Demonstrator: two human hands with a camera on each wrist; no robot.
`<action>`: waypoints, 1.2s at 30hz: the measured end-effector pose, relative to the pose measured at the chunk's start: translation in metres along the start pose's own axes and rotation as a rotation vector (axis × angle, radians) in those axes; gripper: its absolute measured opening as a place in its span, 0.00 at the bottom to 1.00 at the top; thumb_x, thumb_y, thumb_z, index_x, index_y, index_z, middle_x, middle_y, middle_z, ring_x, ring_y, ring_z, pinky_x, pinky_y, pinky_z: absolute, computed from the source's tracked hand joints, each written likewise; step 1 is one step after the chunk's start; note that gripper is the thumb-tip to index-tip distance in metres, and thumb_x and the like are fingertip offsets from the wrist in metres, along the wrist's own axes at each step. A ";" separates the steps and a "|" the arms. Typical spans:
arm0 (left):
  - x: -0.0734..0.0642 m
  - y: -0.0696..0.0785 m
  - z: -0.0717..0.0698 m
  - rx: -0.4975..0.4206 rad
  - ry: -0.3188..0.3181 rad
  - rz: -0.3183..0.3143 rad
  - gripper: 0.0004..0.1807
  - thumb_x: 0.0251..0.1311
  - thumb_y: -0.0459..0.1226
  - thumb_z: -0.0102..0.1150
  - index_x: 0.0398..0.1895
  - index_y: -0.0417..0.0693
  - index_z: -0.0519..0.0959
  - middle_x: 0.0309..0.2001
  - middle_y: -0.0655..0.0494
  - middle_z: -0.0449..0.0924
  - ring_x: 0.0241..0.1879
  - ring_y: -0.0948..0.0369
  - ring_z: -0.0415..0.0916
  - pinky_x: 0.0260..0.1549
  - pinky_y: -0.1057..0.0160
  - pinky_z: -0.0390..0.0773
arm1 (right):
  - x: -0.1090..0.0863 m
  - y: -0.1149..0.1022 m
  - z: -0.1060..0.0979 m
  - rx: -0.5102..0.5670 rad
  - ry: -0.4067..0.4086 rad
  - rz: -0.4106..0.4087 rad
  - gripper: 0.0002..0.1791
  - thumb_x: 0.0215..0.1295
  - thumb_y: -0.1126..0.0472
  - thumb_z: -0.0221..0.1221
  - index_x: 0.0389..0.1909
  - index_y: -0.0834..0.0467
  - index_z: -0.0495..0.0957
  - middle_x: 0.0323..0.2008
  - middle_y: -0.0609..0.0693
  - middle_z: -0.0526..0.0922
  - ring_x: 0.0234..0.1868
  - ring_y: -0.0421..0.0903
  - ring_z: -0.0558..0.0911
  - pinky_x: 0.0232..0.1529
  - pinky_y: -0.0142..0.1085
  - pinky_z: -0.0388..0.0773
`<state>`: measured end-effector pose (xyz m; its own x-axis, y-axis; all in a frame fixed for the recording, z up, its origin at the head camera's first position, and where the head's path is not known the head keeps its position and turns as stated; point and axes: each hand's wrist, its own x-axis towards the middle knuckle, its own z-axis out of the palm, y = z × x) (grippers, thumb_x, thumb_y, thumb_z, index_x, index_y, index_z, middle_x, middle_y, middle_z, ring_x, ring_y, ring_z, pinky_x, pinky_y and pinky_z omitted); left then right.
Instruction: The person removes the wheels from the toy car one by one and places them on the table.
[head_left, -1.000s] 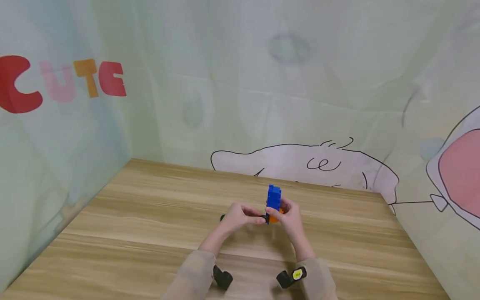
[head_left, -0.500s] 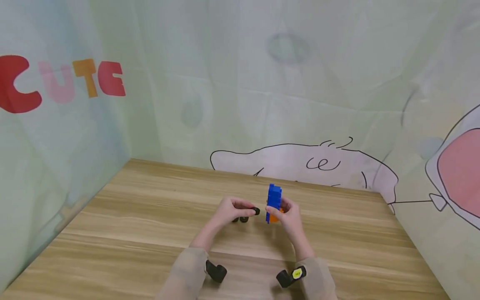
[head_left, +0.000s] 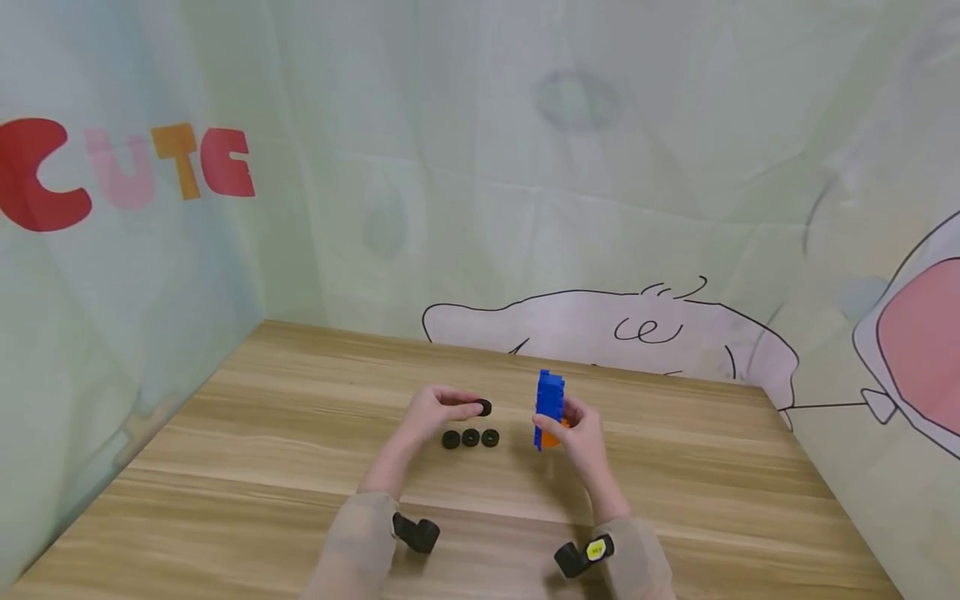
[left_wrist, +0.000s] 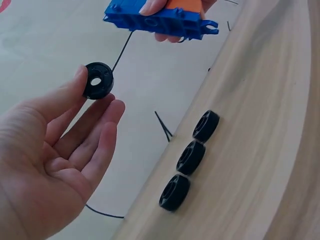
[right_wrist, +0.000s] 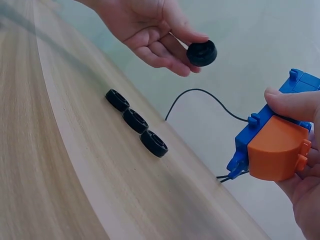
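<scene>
My left hand point(head_left: 433, 412) pinches a small black wheel point(left_wrist: 99, 81) with a round centre hole between thumb and fingertips, raised above the table. Three more black wheels point(head_left: 470, 437) lie flat in a row on the wood, below and right of that hand. On the right, my right hand point(head_left: 582, 433) grips a blue and orange toy vehicle body, held on end above the table. Its blue part point(head_left: 550, 398) has small pegs and a hooked end; the rounded orange part point(right_wrist: 277, 147) shows best in the right wrist view. A gap separates the held wheel from the toy body.
The wooden table point(head_left: 300, 467) meets printed cloth walls at its back and sides. A cartoon animal drawing point(head_left: 570, 321) is on the back cloth. Small black wrist cameras point(head_left: 417, 533) sit on both sleeves.
My left hand has moved left and away from the toy body, carrying the wheel with it. The row of wheels on the table has come into view. My right hand has barely moved.
</scene>
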<state>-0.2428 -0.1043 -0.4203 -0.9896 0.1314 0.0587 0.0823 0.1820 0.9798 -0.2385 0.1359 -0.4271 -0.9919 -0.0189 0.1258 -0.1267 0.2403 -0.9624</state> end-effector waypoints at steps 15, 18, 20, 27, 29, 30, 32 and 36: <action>-0.004 -0.007 -0.028 -0.095 0.055 -0.139 0.20 0.58 0.28 0.63 0.52 0.23 0.76 0.39 0.43 0.87 0.30 0.67 0.82 0.42 0.61 0.83 | 0.003 0.003 -0.002 -0.037 -0.021 -0.008 0.23 0.61 0.62 0.66 0.54 0.70 0.76 0.45 0.63 0.84 0.41 0.45 0.82 0.47 0.39 0.81; -0.007 -0.010 -0.032 -0.130 0.093 -0.194 0.20 0.58 0.26 0.63 0.52 0.21 0.76 0.39 0.43 0.87 0.30 0.68 0.82 0.42 0.63 0.83 | 0.002 0.003 -0.001 -0.046 -0.017 0.002 0.23 0.61 0.61 0.66 0.54 0.69 0.76 0.46 0.63 0.84 0.42 0.47 0.82 0.48 0.39 0.81; -0.009 -0.011 -0.034 -0.135 0.131 -0.228 0.19 0.57 0.26 0.63 0.51 0.21 0.76 0.39 0.43 0.87 0.30 0.68 0.81 0.43 0.62 0.83 | 0.002 0.004 -0.001 -0.052 -0.017 0.009 0.22 0.61 0.62 0.66 0.54 0.69 0.76 0.46 0.63 0.83 0.43 0.47 0.81 0.49 0.39 0.80; -0.013 -0.014 -0.037 -0.053 0.198 -0.322 0.16 0.56 0.26 0.65 0.48 0.26 0.80 0.43 0.37 0.85 0.31 0.65 0.82 0.41 0.62 0.83 | 0.002 0.003 0.000 -0.053 -0.017 0.022 0.22 0.62 0.62 0.65 0.54 0.69 0.76 0.47 0.63 0.83 0.43 0.47 0.81 0.49 0.38 0.79; -0.013 -0.014 -0.036 -0.032 0.192 -0.335 0.15 0.56 0.25 0.65 0.47 0.27 0.80 0.42 0.36 0.85 0.30 0.65 0.82 0.38 0.64 0.83 | 0.001 0.003 -0.001 -0.056 -0.015 0.024 0.23 0.62 0.61 0.66 0.55 0.69 0.76 0.47 0.63 0.83 0.43 0.47 0.81 0.50 0.39 0.79; -0.013 -0.015 -0.035 -0.018 0.187 -0.340 0.15 0.55 0.25 0.65 0.46 0.27 0.80 0.41 0.37 0.85 0.29 0.65 0.82 0.36 0.65 0.83 | 0.001 0.003 -0.001 -0.056 -0.016 0.025 0.24 0.61 0.61 0.66 0.55 0.69 0.76 0.47 0.63 0.84 0.43 0.46 0.81 0.50 0.39 0.79; -0.013 -0.016 -0.035 0.016 0.172 -0.344 0.14 0.55 0.25 0.65 0.45 0.26 0.81 0.39 0.37 0.86 0.28 0.65 0.81 0.33 0.66 0.83 | 0.001 0.004 -0.002 -0.058 -0.018 0.031 0.25 0.61 0.60 0.66 0.55 0.69 0.76 0.47 0.63 0.84 0.43 0.47 0.81 0.50 0.40 0.79; -0.012 -0.020 -0.033 0.085 0.162 -0.350 0.12 0.54 0.27 0.67 0.42 0.28 0.82 0.35 0.41 0.87 0.25 0.65 0.80 0.29 0.68 0.81 | 0.002 0.005 -0.003 -0.063 -0.020 0.046 0.24 0.62 0.59 0.66 0.56 0.68 0.75 0.47 0.63 0.83 0.44 0.47 0.81 0.51 0.40 0.79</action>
<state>-0.2365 -0.1412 -0.4342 -0.9649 -0.1070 -0.2399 -0.2603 0.2692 0.9272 -0.2410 0.1396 -0.4311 -0.9967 -0.0253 0.0767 -0.0808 0.3017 -0.9500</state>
